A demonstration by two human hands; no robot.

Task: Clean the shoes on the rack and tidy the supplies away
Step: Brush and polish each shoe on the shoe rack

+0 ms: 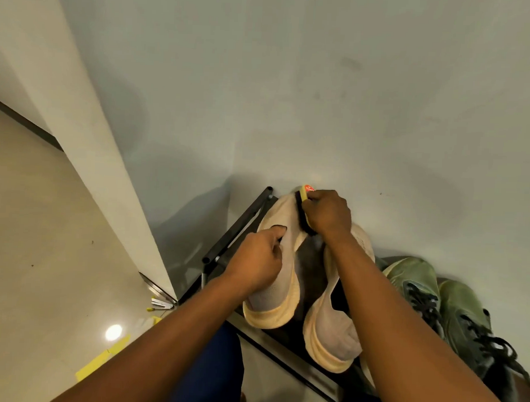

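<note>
Two beige knit shoes with cream soles stand on a black metal rack [232, 229]. The left beige shoe [275, 294] is held at its opening by my left hand [260, 260], fingers curled over the collar. My right hand [328, 213] grips a yellow brush [303, 196] with dark bristles and an orange label, pressed against the toe end of that shoe. The right beige shoe [334, 335] lies beside it, partly under my right forearm.
A pair of green sneakers [452, 309] with dark laces sits at the right of the rack. A grey wall rises directly behind. On the tiled floor at the left lie a small white-and-yellow item [161, 305] and yellow strips [102, 360].
</note>
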